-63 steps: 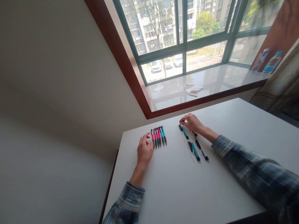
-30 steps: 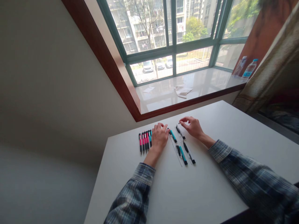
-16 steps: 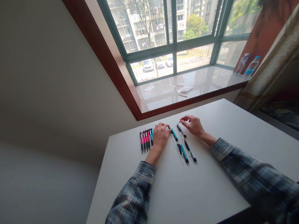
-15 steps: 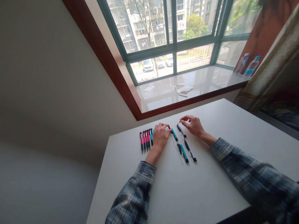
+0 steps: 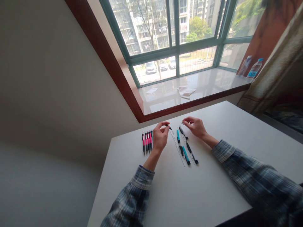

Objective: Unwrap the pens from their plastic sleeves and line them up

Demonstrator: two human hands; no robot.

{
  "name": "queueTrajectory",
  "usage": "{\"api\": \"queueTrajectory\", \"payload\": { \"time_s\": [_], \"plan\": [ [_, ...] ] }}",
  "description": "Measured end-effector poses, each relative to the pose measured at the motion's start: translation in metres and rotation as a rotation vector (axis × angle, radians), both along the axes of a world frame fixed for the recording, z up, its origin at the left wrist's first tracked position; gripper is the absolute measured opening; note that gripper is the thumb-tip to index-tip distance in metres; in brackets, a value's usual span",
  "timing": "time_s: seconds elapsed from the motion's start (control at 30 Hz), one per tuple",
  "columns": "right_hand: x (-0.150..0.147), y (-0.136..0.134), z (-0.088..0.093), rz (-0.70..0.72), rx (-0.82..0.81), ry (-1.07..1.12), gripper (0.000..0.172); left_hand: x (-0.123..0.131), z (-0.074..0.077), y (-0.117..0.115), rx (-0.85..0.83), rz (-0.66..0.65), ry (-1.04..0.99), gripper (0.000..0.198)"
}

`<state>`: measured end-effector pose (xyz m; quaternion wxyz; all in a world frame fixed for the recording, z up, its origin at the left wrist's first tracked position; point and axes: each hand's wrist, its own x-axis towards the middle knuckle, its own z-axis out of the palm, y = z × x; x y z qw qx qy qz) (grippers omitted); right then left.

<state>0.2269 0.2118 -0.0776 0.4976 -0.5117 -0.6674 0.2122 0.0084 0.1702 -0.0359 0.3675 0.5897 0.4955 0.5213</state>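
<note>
My left hand (image 5: 161,135) is raised a little over the table, thumb and fingers pinched on a short black pen grip (image 5: 169,126). My right hand (image 5: 193,126) pinches a tiny piece, too small to name, above the far end of a pen part (image 5: 183,132) with a black tip. Between the hands lie a teal pen barrel (image 5: 178,136), a second teal barrel (image 5: 186,155), a black grip (image 5: 181,150) and thin ink refills (image 5: 180,155). A clear and black pen part (image 5: 192,152) rests nearer to me.
Several pink and black pens (image 5: 146,142) stand in a row left of my left hand, which partly hides a teal one. The white table (image 5: 189,192) meets the wall below a windowsill (image 5: 163,102) with a cloth (image 5: 186,92) and two plastic bottles (image 5: 254,69).
My left hand has lifted and drawn slightly left with the black grip, which has come away from the teal barrel. The barrel has turned on the table. My right hand has stayed put.
</note>
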Motion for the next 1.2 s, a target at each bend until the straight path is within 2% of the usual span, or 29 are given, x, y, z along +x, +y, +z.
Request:
{"api": "queueTrajectory", "payload": {
  "time_s": [0.13,0.27,0.37,0.5,1.2],
  "plan": [
    [-0.006,-0.006,0.005,0.079,-0.008,0.131,0.025,-0.003,-0.012,-0.036,-0.022,-0.063,0.04,0.023],
    [-0.018,-0.024,0.014,0.176,0.029,0.063,0.02,-0.01,-0.028,-0.059,0.053,0.042,0.149,0.022],
    [-0.027,-0.041,0.02,0.255,0.054,-0.008,0.016,-0.013,-0.034,-0.058,0.098,0.093,0.181,0.013],
    [-0.032,-0.055,0.019,0.337,0.024,-0.022,0.017,-0.015,-0.035,-0.053,0.093,0.109,0.121,0.012],
    [-0.036,-0.057,0.015,0.408,-0.074,0.057,0.02,-0.013,-0.035,-0.056,0.089,0.07,0.174,0.011]
  ]
}}
